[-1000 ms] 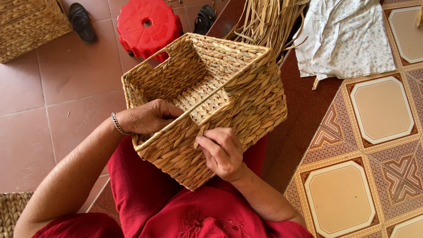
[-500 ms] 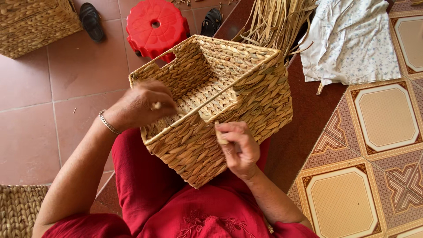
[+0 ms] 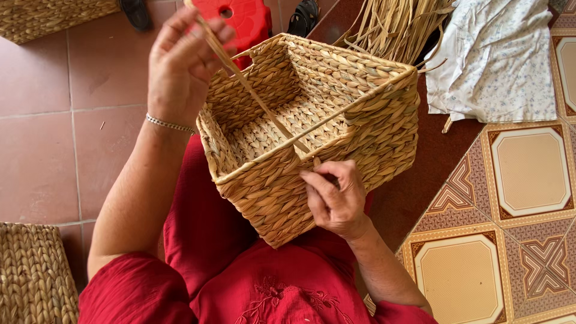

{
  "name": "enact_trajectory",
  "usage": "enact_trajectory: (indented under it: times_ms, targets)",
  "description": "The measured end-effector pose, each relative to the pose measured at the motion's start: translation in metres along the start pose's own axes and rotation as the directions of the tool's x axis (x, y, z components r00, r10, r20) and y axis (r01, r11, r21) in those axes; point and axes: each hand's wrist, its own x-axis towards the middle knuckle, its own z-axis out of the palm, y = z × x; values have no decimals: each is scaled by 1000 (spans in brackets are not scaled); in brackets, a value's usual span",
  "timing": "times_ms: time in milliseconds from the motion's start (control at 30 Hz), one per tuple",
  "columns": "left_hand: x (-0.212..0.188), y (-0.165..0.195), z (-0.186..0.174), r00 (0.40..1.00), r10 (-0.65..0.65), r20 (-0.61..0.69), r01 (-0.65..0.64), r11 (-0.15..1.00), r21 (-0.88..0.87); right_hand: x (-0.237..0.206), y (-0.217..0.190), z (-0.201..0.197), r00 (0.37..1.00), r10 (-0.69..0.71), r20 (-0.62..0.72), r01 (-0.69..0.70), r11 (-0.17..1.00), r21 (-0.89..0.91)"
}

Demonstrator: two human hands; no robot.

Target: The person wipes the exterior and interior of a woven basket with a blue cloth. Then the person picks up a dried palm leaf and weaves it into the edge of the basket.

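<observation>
- The left hand (image 3: 180, 63), raised at about eleven o'clock from the basket, has its fingers pinched together around the top end of a straw strand (image 3: 252, 90).
- The strand's long axis runs from eleven o'clock down toward five o'clock, taut across the basket's opening to the near rim.
- The right hand (image 3: 336, 195) rests at that rim; thumb and forefinger press together where the strand enters the weave, so this hand is nearer the anchor point.
- The woven basket (image 3: 360, 120) lies tilted on the lap, opening upward.
- Beyond it at twelve o'clock stand a red stool (image 3: 246, 18) and loose straw (image 3: 396, 24); a pale cloth (image 3: 498, 60) lies at two o'clock.
</observation>
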Motion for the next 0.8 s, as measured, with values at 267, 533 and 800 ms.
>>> enact_trajectory:
  times_ms: [267,533,800]
  targets:
    - [-7,0,17,949,65,310,-227,822,523,-4,-14,4,997,3,76,13,978,-209]
    - [-34,-28,29,624,-611,487,-110,548,829,-2,-22,6,997,36,75,-21,981,-193]
    - [-30,-54,37,450,-703,551,-56,593,803,-3,-23,1,996,48,79,-31,979,-200]
